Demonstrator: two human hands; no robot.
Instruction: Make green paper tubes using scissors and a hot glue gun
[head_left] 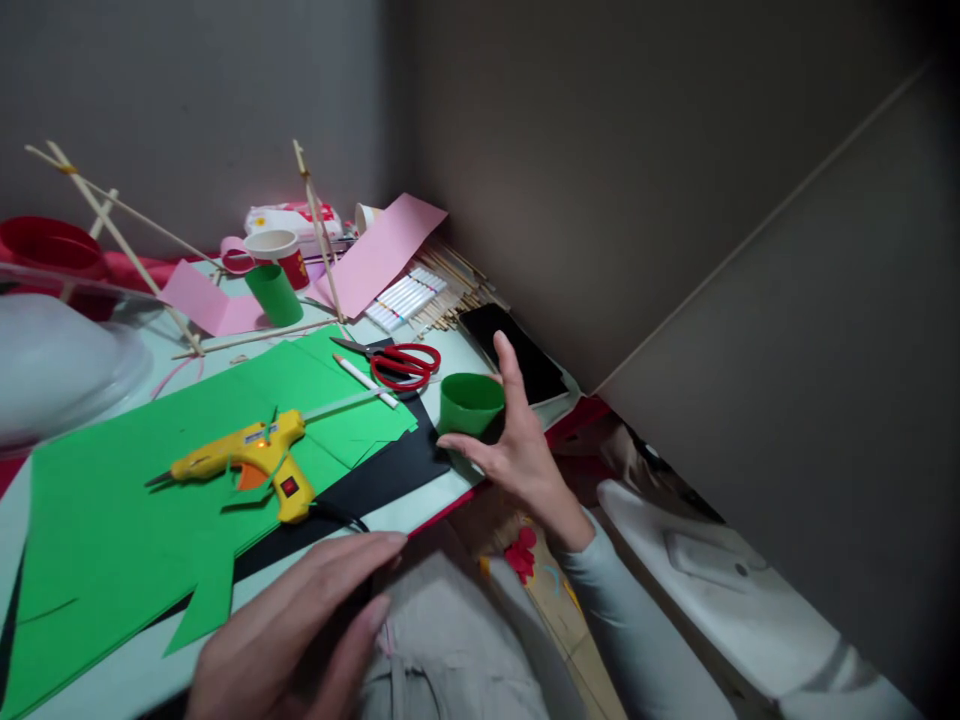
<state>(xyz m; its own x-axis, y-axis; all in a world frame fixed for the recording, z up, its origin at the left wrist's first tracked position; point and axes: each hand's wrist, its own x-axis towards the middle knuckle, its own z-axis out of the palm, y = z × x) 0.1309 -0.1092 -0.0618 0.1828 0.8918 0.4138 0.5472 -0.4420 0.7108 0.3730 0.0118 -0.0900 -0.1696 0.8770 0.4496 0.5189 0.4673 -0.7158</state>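
My right hand [525,460] is curled round a short green paper cylinder [469,400] standing at the table's right end, thumb in front and index finger raised behind it. Stretched flat at the near table edge is my left hand [300,625], holding nothing, just below a black sheet [382,475]. A yellow glue gun [251,455] lies on a large green sheet [112,500] to the left of both hands. Red-handled scissors [401,365] and a white pencil [365,380] lie just behind the cylinder.
A dark phone [517,350] lies by the wall on the right. Behind are markers [405,297], pink paper [382,250], a second green cylinder [274,293], a paper cup [274,247] and a skewer frame [120,240]. A red bowl [49,245] and clear lid [60,360] sit left.
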